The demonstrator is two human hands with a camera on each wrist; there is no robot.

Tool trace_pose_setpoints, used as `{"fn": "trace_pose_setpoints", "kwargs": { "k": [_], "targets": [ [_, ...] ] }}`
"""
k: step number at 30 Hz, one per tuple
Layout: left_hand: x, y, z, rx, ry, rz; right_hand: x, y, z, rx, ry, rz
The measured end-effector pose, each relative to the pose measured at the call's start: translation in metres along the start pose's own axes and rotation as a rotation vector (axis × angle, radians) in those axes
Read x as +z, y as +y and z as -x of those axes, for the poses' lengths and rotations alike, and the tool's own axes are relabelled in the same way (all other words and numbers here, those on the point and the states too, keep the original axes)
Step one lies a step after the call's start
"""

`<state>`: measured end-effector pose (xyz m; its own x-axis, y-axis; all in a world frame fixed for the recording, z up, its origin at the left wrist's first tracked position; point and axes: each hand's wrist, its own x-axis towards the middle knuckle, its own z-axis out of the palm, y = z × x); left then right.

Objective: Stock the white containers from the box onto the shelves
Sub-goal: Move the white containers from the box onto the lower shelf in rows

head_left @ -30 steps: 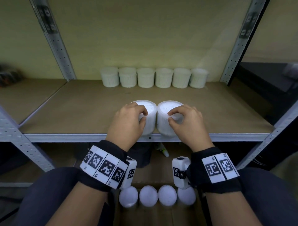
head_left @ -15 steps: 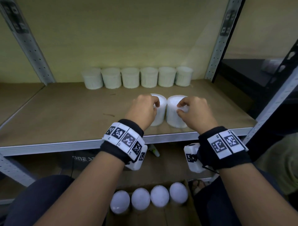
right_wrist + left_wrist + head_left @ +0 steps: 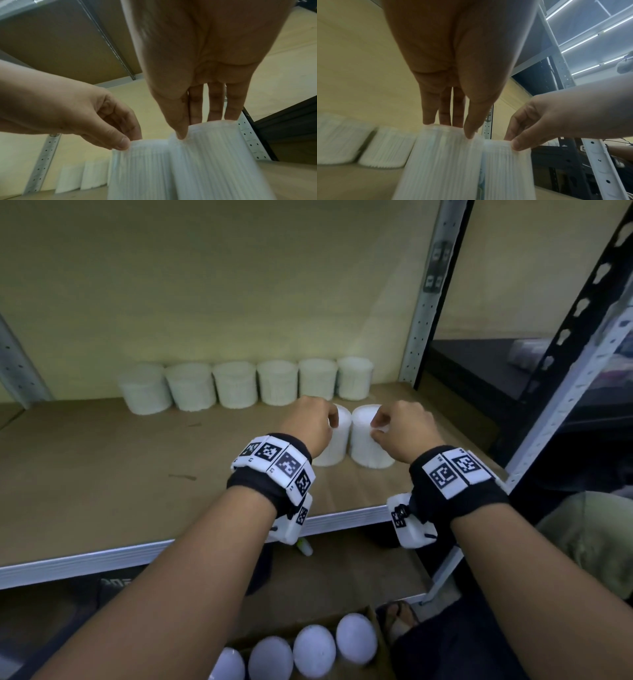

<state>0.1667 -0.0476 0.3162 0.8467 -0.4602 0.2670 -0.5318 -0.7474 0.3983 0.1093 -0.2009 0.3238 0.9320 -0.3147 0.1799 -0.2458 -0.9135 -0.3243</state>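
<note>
1. White ribbed plastic made up both containers in hand: the left hand (image 3: 306, 426) pinched the top rim of the left container (image 3: 334, 445), thumb in front and fingers behind.
2. Likewise, the right hand (image 3: 404, 429) pinched the rim of the right container (image 3: 368, 446).
3. These two stood upright on the brown shelf board (image 3: 102, 474), side by side and touching, or nearly so; motion blur in the wrist views left that unclear.
4. Behind them, a row of six containers (image 3: 236, 385) lined the back wall, the held pair just in front of its right end.
5. Bare board lay open to the left, reaching the pale front edge (image 3: 137, 556).
6. On the right, the grey upright post (image 3: 424, 313) stood near.
7. Below, the cardboard box (image 3: 378, 635) held four more round white lids (image 3: 313, 652).
</note>
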Motion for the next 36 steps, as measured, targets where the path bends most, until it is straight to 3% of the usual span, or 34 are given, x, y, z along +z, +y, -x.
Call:
{"fn": "trace_pose_setpoints", "kwargs": {
  "k": [20,36],
  "targets": [
    [0.024,-0.006,-0.099,-0.037,-0.028,-0.020,0.006,0.018,-0.098,0.020,-0.039,-0.049],
    [0.024,-0.020,-0.124,-0.036,-0.034,0.009,0.020,0.019,-0.138,-0.047,-0.036,-0.015]
  ]
}}
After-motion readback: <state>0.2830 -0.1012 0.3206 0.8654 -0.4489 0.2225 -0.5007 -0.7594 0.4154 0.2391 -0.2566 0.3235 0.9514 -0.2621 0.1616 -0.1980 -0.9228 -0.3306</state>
